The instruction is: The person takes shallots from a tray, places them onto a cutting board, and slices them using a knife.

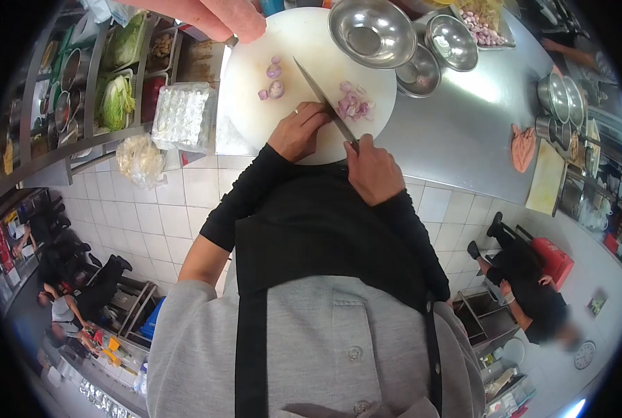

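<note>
A long knife [313, 86] has its handle in my right hand [375, 169], which is closed around it, with the blade pointing up and left over the round white cutting board [244, 70]. My left hand [299, 132] rests on the board's near part with its fingers curled down, just left of the blade. What lies under those fingers is hidden. Right of the blade is a pile of cut purple shallot pieces [355, 102]. A few peeled shallots [276, 88] lie on the board's left half.
Metal bowls [372, 33] stand at the board's upper right, beside a tray of shallots [483, 28]. Another person's hand [244, 21] reaches in above the board. An egg tray [182, 115] and vegetable bins [118, 101] are at left. An orange cloth [523, 148] lies at right.
</note>
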`<state>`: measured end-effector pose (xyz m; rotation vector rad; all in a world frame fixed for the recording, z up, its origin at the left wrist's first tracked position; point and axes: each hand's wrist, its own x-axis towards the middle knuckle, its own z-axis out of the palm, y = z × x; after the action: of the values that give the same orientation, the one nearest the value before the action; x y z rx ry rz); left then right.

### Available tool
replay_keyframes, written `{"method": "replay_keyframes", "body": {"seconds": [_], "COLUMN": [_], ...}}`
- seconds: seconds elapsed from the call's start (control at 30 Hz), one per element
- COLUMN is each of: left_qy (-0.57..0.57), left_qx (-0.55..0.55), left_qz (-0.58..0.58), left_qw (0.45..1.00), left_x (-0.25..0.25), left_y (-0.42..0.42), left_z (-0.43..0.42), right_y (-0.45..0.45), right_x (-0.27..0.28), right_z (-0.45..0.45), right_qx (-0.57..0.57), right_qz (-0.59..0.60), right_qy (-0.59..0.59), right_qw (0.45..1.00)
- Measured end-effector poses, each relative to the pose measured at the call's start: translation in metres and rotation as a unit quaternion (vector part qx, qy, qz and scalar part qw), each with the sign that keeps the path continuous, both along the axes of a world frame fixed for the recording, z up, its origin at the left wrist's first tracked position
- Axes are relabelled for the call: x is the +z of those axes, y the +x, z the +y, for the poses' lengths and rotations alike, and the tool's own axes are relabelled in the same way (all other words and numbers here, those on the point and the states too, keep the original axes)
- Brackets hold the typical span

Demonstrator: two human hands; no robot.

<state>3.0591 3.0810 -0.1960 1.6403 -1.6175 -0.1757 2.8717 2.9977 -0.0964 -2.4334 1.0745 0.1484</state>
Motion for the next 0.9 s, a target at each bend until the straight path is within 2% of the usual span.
{"method": "replay_keyframes", "body": {"seconds": [0.1, 0.27, 0.53, 0.63, 0.73, 0.83, 0.9], "left_qy": [-0.005, 0.011, 0.042, 0.097, 0.05, 0.002, 0.004], "left_qx": [0.002, 0.006, 0.014, 0.039, 0.043, -0.011, -0.017], "left_qz": [0.004, -0.002, -0.002, 0.04, 0.074, 0.04, 0.06], "left_qw": [1.0, 1.0, 0.999, 0.994, 0.995, 0.999, 0.998], "left_x": [0.002, -0.001, 0.004, 0.008, 0.012, 0.003, -0.001], "left_y": [-0.002, -0.001, -0.007, -0.011, -0.013, -0.002, -0.001], "left_z": [-0.001, 0.0, -0.017, -0.018, -0.017, -0.015, -0.016], "right_y": [-0.009, 0.004, -0.015, -0.011, -0.011, -0.01, -0.009], "right_x": [0.008, -0.038, -0.029, -0.026, -0.027, -0.027, -0.027], "right_z": [0.0, -0.008, -0.014, -0.014, -0.012, -0.013, -0.011], "right_qx": [-0.017, -0.013, -0.047, -0.046, -0.041, -0.038, -0.037], "right_qz": [0.022, -0.054, -0.056, -0.042, -0.042, -0.037, -0.035], "right_qy": [0.049, 0.024, 0.021, 0.018, 0.014, 0.008, -0.005], "right_qw": [0.998, 0.998, 0.997, 0.998, 0.998, 0.999, 0.999]}}
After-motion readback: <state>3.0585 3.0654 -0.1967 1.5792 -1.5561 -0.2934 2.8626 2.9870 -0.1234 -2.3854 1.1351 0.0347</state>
